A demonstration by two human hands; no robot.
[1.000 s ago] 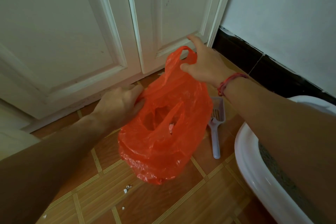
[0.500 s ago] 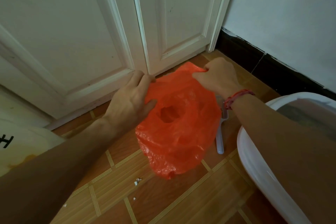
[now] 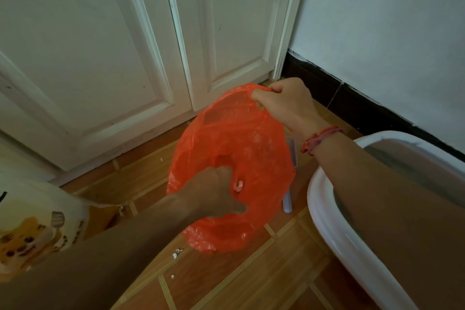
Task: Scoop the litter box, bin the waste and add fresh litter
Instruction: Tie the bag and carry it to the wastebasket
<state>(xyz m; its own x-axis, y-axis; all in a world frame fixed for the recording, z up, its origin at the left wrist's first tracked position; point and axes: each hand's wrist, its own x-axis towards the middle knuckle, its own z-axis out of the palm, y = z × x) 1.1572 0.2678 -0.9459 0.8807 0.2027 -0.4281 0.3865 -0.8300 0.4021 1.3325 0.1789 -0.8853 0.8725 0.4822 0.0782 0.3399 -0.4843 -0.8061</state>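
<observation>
Orange plastic bag (image 3: 234, 158) centre frame, held over tiled floor (image 3: 251, 284), mouth stretched wide. Left hand (image 3: 214, 194) grips near rim, fingers curled into plastic. Right hand (image 3: 286, 103) pinches far rim; red string bracelet (image 3: 319, 139) on wrist. White litter box (image 3: 319, 214) near right, grey litter inside, partly under right forearm. Scoop (image 3: 287, 202) on floor between bag and box, mostly hidden. Tiger-print sack (image 3: 32, 229) near left. White cupboard doors (image 3: 100, 45) far. White crumbs (image 3: 176, 254) on floor under bag.

looks like we're at home, white panelled doors (image 3: 83, 58) far side, wood-look floor tiles (image 3: 239, 282), white litter box (image 3: 324, 209) near right, cartoon-tiger bag (image 3: 32, 229) near left
</observation>
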